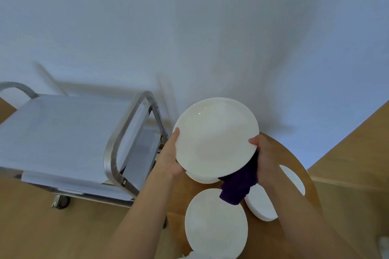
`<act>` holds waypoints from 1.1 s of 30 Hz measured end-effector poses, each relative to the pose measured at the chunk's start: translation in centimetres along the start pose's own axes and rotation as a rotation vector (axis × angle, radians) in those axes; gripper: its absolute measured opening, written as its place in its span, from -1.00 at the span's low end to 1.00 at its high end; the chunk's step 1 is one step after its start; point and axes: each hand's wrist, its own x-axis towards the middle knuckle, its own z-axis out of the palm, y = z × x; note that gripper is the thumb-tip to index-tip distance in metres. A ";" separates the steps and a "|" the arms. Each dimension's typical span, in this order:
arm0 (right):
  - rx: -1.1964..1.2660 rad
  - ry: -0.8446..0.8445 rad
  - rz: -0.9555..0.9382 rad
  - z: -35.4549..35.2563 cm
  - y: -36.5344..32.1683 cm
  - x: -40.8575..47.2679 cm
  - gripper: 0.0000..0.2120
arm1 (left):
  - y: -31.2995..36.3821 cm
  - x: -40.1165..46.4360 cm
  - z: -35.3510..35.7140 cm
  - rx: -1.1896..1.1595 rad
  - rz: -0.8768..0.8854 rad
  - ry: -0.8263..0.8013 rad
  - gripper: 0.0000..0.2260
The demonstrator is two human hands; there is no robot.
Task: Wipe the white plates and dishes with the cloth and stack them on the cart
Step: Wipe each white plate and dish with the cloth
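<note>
While you hold white plate [214, 136] mid-frame by opposite rims: left hand [171, 153] grasps left edge; right hand [263, 157] pinches right edge plus purple cloth [240, 185]. Risks: cloth bunched under your fingers, glazed rim slips, drops onto plates on round wooden table [271, 229]. Steel cart [63, 132] left, top shelf without plates.

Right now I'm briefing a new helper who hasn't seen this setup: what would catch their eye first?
First, the large white plate held up in mid-frame, the left hand at its left rim and the right hand at its right rim with a dark purple cloth hanging below. Next, more white plates on the round wooden table underneath. To the left stands the steel cart, no dishes on its top shelf.
</note>
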 end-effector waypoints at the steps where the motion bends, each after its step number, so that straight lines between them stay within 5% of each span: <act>1: -0.067 0.012 -0.005 -0.2 -0.1 0.0 -0.87 | -0.1 0.1 0.0 -0.031 -0.006 -0.048 -0.58; 5: -0.361 0.275 -0.208 -0.7 -0.9 0.7 -0.75 | -0.1 0.0 0.5 0.038 0.059 -0.067 -0.49; 8: -0.331 0.468 -0.359 0.1 -2.6 0.3 -0.81 | -0.4 0.0 0.1 0.162 0.143 0.034 -0.43; 12: -0.202 0.266 -0.559 3.0 -5.1 -1.2 -0.81 | -1.1 -0.2 0.8 0.355 0.218 0.157 -0.37; 14: -0.326 0.155 -0.598 4.3 -5.0 -1.1 -0.81 | -1.9 -0.3 1.2 0.419 0.242 0.207 -0.32; 19: -1.527 0.181 -0.392 2.7 -0.2 1.6 -0.45 | -2.6 -0.6 2.1 0.391 0.214 0.195 -0.29; 25: -1.575 0.341 -0.694 2.6 2.8 2.1 -0.43 | -3.4 -1.0 2.3 0.341 0.193 0.105 -0.34; 33: -1.509 0.003 -0.904 5.2 4.2 0.3 -0.50 | -3.6 -1.2 2.8 0.318 0.241 0.218 -0.50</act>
